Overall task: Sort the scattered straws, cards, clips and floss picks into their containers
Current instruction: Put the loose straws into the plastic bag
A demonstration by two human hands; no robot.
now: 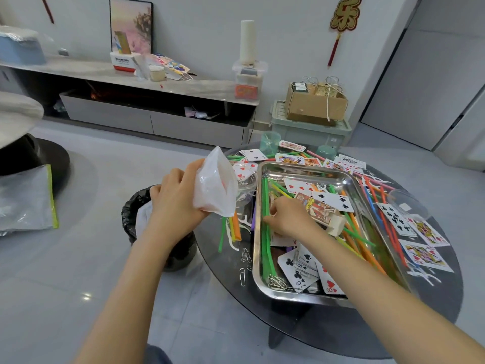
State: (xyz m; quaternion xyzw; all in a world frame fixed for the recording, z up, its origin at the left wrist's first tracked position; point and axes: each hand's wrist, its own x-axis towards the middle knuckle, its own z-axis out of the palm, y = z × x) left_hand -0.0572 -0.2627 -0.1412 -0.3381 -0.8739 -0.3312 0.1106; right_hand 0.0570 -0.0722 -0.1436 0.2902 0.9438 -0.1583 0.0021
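Likely mid-pickup, with left hand (175,198) clamped on the plastic bag (217,185) just left of the steel tray (301,296), right hand (288,219) curled over green straws (266,248) along its left wall, pinch unclear; next, lifting them bagward.

Green straws (267,254), silver tray (288,296), white bag (217,185), black bin (131,214)
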